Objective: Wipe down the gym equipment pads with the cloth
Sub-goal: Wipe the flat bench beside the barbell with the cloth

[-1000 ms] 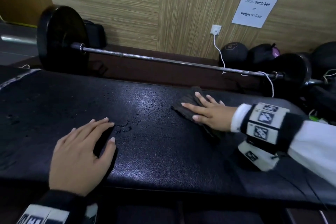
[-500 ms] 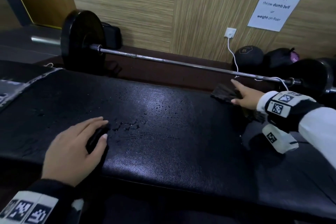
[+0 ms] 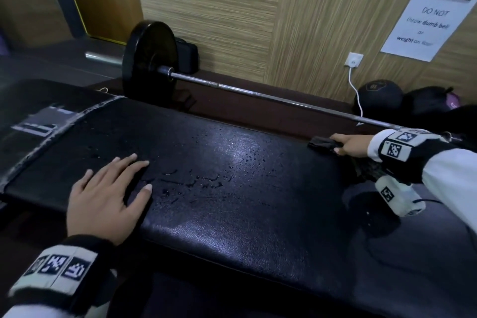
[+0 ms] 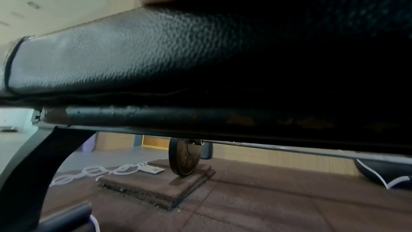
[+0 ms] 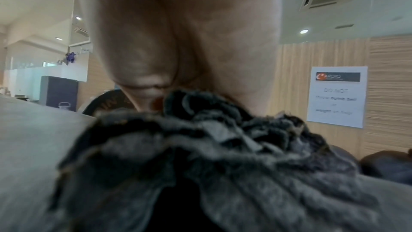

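1. At the far right edge of the black bench pad, the right hand presses the dark cloth down, its grip lying over the bunched fabric; the right wrist view shows the palm on the crumpled cloth.
2. Near the left end, the left hand rests flat on the pad, fingers spread, holding nothing.
3. Water droplets dot the pad between the hands.
4. Beyond the pad lies a barbell with a black plate.
5. A paper notice hangs on the wood-panelled wall.
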`<state>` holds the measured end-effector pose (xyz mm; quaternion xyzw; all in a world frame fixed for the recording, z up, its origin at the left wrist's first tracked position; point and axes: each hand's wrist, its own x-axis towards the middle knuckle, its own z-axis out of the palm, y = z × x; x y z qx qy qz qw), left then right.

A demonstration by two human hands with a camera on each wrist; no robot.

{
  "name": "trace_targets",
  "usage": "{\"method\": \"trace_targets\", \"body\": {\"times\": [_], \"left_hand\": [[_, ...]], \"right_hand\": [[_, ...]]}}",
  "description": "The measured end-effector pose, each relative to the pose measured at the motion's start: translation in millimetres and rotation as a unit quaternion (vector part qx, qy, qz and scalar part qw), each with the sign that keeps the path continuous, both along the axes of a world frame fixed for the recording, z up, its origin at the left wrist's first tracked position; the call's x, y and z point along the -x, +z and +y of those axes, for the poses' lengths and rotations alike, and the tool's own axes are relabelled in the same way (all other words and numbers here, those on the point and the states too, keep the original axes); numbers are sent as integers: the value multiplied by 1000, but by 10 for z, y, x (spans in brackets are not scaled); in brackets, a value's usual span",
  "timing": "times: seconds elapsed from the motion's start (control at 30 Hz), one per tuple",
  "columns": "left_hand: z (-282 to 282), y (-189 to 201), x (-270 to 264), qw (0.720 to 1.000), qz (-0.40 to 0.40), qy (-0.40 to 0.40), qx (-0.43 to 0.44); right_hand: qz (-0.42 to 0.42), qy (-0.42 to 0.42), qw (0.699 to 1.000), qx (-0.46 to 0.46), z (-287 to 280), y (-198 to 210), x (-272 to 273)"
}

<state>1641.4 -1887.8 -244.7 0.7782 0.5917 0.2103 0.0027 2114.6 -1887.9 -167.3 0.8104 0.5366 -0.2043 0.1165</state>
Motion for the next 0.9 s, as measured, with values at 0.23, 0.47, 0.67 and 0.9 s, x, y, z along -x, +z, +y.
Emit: {"method": "trace_targets", "body": {"times": [0.23,0.47,0.67,0.9], "left_hand": [[3,8,-21,1000,-14,-2,-6],[14,0,-21,1000,-21,1,-5],[2,-26,-12,1000,-21,7,-7],[-2,-53,-15,999,-28,12,-15]], "right_hand": [[4,81,997,11,567,-45,656],[-14,161,987,5,939,-5,1249],[22,287,958,-8,660,-117,1605],[125,351,928,-23,-180,-212,897]]}}
